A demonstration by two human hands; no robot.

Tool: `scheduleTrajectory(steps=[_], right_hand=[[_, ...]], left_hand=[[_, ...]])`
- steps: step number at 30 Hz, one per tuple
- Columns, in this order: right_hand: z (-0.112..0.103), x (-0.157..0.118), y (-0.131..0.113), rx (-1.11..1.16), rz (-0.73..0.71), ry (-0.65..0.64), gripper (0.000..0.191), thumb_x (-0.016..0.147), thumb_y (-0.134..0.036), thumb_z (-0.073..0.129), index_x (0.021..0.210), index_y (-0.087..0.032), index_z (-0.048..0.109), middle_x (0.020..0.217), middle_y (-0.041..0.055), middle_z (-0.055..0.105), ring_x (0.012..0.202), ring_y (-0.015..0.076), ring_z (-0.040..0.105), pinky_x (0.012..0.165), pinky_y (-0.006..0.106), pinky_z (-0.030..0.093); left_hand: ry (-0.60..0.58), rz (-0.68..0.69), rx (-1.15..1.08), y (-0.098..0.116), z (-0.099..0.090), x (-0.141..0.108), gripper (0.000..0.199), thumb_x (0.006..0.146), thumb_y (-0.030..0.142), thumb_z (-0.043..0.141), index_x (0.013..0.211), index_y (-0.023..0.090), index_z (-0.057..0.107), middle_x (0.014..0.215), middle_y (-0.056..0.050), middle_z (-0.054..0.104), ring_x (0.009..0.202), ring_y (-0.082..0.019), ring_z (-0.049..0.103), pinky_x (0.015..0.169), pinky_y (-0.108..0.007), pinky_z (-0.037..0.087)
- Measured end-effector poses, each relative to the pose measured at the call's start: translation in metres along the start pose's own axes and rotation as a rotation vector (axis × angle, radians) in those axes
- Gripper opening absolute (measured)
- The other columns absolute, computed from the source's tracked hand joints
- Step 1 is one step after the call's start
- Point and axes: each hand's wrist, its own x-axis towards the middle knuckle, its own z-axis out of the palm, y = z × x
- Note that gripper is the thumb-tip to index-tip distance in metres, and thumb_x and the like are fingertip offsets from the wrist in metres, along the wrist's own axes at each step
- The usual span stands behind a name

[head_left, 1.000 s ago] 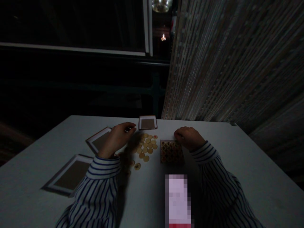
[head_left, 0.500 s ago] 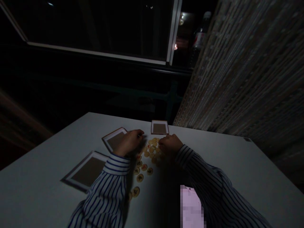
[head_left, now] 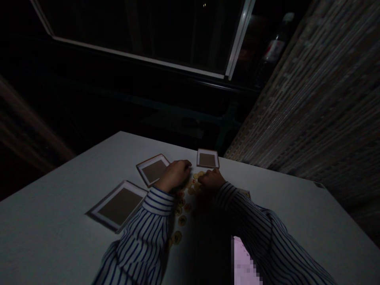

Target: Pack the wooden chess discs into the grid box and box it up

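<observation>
Round wooden xiangqi pieces (head_left: 182,220) lie scattered on the white table between my hands, some face up with black or red characters. Farther off, plain-looking pieces (head_left: 196,175) are bunched together, partly covered by my right hand. My left hand (head_left: 175,174) hovers at the left edge of the bunch, palm down, its fingers bent but apart; its thumb is hidden. Bent down over the right side of the bunch, my right hand (head_left: 211,181) has its fingers pressed together at the pieces. What lies under those fingertips is too dark to make out.
Shallow framed trays lie left of my left hand (head_left: 121,206), beyond it (head_left: 153,171) and near the far edge (head_left: 208,159) of the white table (head_left: 59,213). A blurred phone-like shape (head_left: 245,261) is by my right sleeve. A strand curtain (head_left: 297,99) hangs right; a bottle (head_left: 274,49) stands behind.
The view has shifted, so the table things appear farther right. My right hand has moved left over the bunch and covers more pieces. A corner of something now shows beyond my right sleeve.
</observation>
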Motion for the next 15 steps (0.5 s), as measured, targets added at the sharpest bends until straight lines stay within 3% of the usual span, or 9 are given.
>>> scheduleTrajectory(steps=[8, 15], right_hand=[[-0.004, -0.003, 0.003, 0.007, 0.044, 0.030, 0.027, 0.083, -0.032, 0.041, 0.091, -0.019, 0.063, 0.092, 0.0114, 0.066, 0.092, 0.0241, 0.057, 0.079, 0.040, 0.033], [-0.010, -0.007, 0.015, 0.158, 0.093, 0.067, 0.029, 0.083, -0.034, 0.041, 0.099, -0.022, 0.063, 0.092, 0.0068, 0.067, 0.091, 0.0185, 0.059, 0.079, 0.030, 0.037]], left_hand=[[-0.004, -0.001, -0.004, 0.003, -0.001, -0.001, 0.028, 0.080, 0.025, 0.044, 0.100, 0.017, 0.062, 0.102, -0.010, 0.065, 0.094, -0.020, 0.060, 0.081, -0.029, 0.043], [0.005, 0.003, -0.042, 0.004, -0.001, -0.001, 0.028, 0.079, 0.023, 0.045, 0.100, 0.017, 0.062, 0.102, -0.011, 0.065, 0.094, -0.021, 0.059, 0.081, -0.030, 0.043]])
